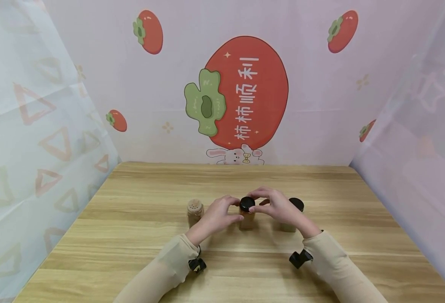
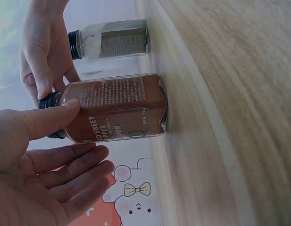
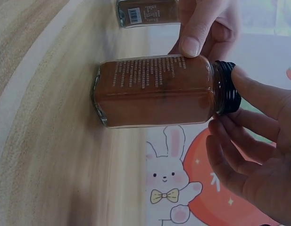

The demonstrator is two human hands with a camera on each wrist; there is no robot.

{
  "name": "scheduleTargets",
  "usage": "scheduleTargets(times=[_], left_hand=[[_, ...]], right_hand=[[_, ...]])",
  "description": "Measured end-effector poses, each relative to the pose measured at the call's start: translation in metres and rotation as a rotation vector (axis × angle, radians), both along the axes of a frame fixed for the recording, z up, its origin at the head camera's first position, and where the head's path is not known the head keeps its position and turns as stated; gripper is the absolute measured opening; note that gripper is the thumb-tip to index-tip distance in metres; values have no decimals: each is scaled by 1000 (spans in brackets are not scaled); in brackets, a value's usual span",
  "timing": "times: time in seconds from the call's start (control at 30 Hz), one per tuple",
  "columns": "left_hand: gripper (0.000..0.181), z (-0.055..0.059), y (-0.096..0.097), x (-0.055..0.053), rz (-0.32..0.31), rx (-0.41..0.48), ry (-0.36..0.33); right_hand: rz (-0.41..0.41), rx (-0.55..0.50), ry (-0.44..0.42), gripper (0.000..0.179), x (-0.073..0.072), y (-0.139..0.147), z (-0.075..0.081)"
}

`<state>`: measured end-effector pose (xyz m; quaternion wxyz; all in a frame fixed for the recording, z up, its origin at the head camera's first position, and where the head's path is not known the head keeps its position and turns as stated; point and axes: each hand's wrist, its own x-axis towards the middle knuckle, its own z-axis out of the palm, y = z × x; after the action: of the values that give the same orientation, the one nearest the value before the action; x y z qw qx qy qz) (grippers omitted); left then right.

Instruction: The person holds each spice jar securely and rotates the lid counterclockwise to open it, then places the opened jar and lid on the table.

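A square glass spice jar (image 1: 247,221) of reddish-brown powder, labelled sweet pepper, stands upright on the table at the centre of the head view. Its black screw cap (image 3: 227,87) is on. My left hand (image 1: 217,213) steadies the jar near its shoulder between thumb and forefinger; the left wrist view shows its other fingers (image 2: 84,183) stretched out below. From the other side my right hand (image 1: 277,206) pinches the cap, thumb on the near side and fingers behind.
To the left stands another spice jar (image 1: 195,210) with a bare, holed shaker top. A third jar (image 2: 118,40), black-capped with greyish-green contents, stands on the right, partly behind the right hand in the head view. The wooden table (image 1: 131,198) ends at a printed backdrop (image 1: 305,126).
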<state>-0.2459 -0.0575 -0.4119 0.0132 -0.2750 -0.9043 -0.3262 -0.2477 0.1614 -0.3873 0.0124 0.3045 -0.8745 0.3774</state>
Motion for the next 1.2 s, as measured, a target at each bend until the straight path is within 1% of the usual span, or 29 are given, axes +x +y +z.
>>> scheduleTargets(times=[0.1,0.3,0.57,0.7,0.83,1.03,1.2], left_hand=[[43,1,0,0,0,2,-6],[42,1,0,-1,-11,1,5],[41,1,1,0,-7,1,2],[41,1,1,0,6,4,-4],[40,1,1,0,5,11,-2],[40,1,1,0,2,21,-5],[41,1,0,-1,2,15,0]], right_hand=[[15,14,-14,40,-1,1,2],[50,38,-38,37,-3,2,5],[53,58,-33,37,-5,4,3],[55,50,-34,39,-5,4,2],[59,43,-33,39,-5,5,3],[30,33,-2,41,-2,6,2],[-25,3,24,44,2,5,0]])
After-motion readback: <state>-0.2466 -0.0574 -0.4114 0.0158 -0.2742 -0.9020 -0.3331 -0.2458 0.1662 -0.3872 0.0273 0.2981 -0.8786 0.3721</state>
